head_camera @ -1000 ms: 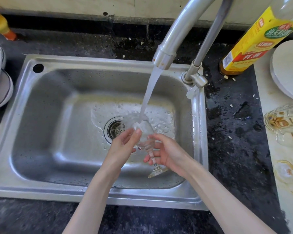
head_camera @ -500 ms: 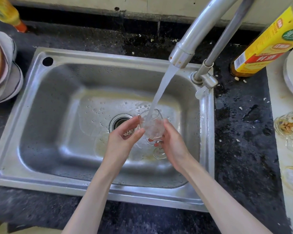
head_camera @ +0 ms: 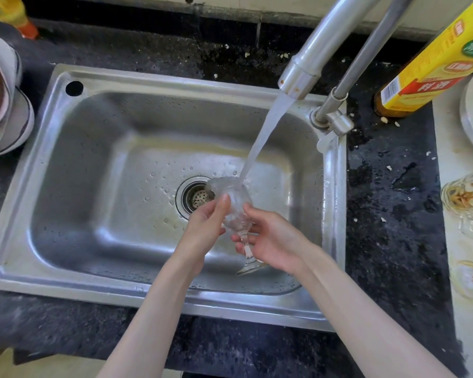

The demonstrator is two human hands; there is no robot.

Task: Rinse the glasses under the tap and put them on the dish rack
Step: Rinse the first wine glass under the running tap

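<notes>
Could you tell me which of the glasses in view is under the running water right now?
The stemmed glass held by both hands over the sink; the stained glasses lie on the right-hand counter, away from the stream.

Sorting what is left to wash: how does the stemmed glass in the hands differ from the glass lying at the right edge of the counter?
The stemmed glass is held over the sink under running water, rim up and tilted; the counter glass lies on its side. The stemmed glass looks clear; the counter glass shows brownish residue. The left hand and right hand grip the stemmed glass; nothing touches the counter glass. Both are transparent.
</notes>
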